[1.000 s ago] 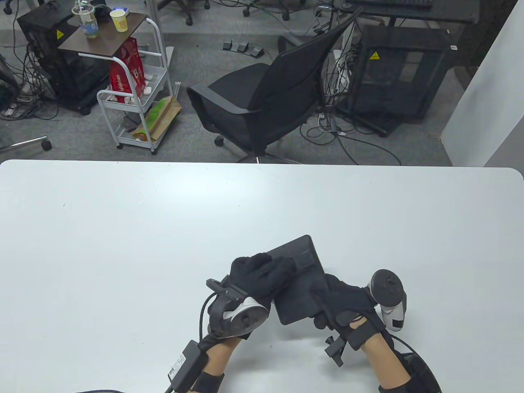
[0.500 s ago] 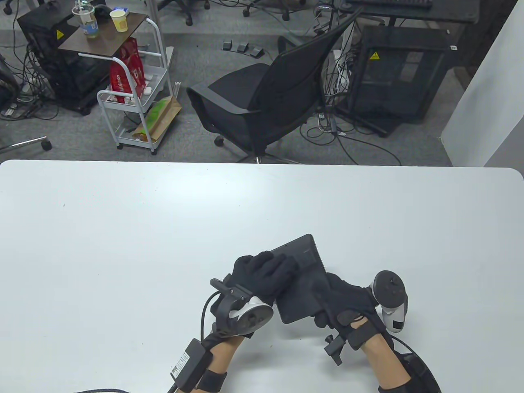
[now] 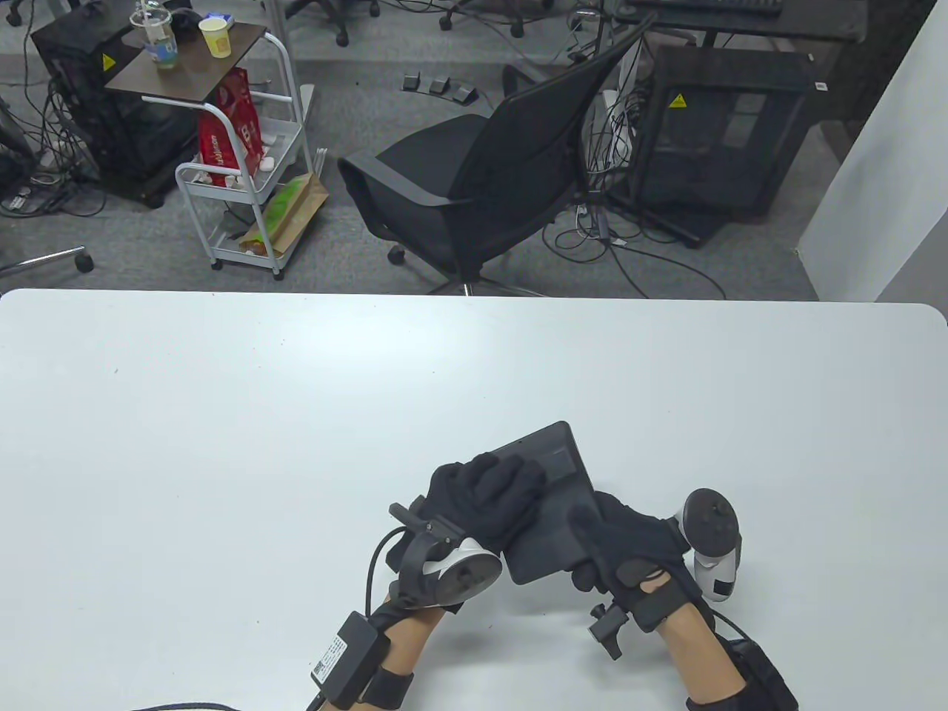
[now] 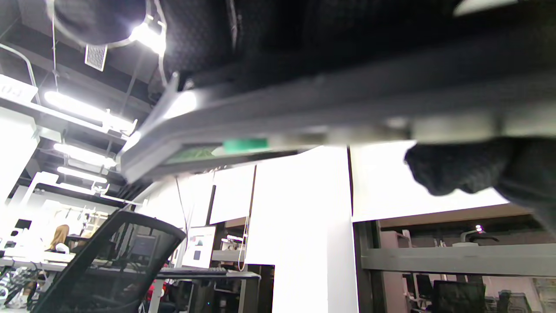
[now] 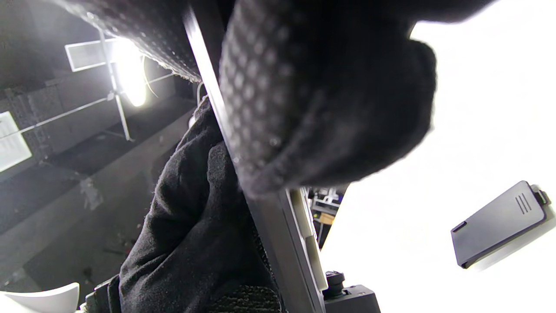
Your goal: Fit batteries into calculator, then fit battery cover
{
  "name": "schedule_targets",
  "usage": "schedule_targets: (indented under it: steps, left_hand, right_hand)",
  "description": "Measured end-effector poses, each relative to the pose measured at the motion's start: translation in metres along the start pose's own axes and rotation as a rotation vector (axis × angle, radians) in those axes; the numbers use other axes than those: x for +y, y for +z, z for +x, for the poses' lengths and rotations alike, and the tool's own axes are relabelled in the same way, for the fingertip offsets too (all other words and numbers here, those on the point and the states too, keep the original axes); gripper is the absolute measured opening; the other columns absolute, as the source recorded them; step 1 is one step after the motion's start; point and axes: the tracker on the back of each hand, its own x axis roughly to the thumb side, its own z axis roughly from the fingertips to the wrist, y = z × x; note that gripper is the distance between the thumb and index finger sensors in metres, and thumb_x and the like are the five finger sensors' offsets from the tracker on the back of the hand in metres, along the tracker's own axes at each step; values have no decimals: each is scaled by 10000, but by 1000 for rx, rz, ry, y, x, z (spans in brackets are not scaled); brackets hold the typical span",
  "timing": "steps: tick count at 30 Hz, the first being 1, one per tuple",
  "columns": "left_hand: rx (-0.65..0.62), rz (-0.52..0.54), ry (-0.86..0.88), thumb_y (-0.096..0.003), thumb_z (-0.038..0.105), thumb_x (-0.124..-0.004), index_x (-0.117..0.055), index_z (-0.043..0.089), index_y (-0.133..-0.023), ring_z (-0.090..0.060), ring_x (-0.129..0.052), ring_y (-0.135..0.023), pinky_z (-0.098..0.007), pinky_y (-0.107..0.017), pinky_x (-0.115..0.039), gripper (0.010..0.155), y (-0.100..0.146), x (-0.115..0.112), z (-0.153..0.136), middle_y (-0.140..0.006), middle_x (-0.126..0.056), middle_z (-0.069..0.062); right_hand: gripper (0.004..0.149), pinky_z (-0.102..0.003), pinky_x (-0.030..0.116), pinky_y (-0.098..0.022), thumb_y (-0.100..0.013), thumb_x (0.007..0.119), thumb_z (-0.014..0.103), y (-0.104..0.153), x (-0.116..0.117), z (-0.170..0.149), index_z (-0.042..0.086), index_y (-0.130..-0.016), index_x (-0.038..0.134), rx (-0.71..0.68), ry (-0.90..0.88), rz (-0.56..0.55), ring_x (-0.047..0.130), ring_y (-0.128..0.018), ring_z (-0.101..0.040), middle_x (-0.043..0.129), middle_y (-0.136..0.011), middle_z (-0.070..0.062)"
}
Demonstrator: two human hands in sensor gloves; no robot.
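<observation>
A black office chair (image 3: 474, 185) is standing on the grey floor just beyond the white worktop (image 3: 222, 415). Left of the chair, a white trolley (image 3: 237, 170) is carrying a red bag (image 3: 229, 129), with a yellow cup (image 3: 215, 37) and a clear plastic cup (image 3: 155, 33) sitting on its top shelf. Right of the chair, a black cabinet (image 3: 722, 126) is standing among loose cables (image 3: 615, 237).

One calculator (image 3: 544, 511), one battery cover (image 5: 499, 224), two gloved hands.
No battery shows in any view; the compartment is too dark to tell.
</observation>
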Motion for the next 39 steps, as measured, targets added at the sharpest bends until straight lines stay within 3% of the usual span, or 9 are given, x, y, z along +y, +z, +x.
schedule_targets:
  steps: [9, 29, 36, 39]
  left_hand:
    - [14, -54, 78, -380, 574, -723, -804, 311, -899, -291, -798, -864, -521, -572, -709, 588, -1, 0, -2, -990, -769, 46]
    - [82, -56, 172, -399, 556, -730, -750, 329, -950, -283, -708, -952, -542, -631, -664, 596, -1, -1, -11, -1068, -677, 71]
    - [253, -13, 271, -390, 595, -746, -646, 282, -1001, -308, -709, -932, -537, -623, -668, 694, 4, 4, -30, -1081, -626, -11]
    - [384, -96, 396, -370, 649, -742, -633, 244, -1004, -336, -744, -900, -534, -605, -685, 760, 8, -6, -43, -1060, -663, -67]
  right_hand:
    - [550, -260, 857, 7, -490, 773, 371, -1, -1, 0, -83, -797, 738, -19, -38, 10, 1022, -86, -257, 994, -427, -209]
    - [542, -279, 857, -20, -498, 756, 383, -6, -4, -10, -52, -820, 724, 3, -48, -5, 1024, -131, -271, 988, -470, -197]
    - [542, -281, 857, -27, -499, 747, 385, -6, -12, -13, -46, -825, 713, 4, -53, -71, 1025, -142, -273, 984, -483, -195]
    - [540, -283, 858, -37, -502, 738, 390, -6, -14, -13, -37, -831, 705, -4, -92, -91, 1024, -156, -274, 979, -496, -191]
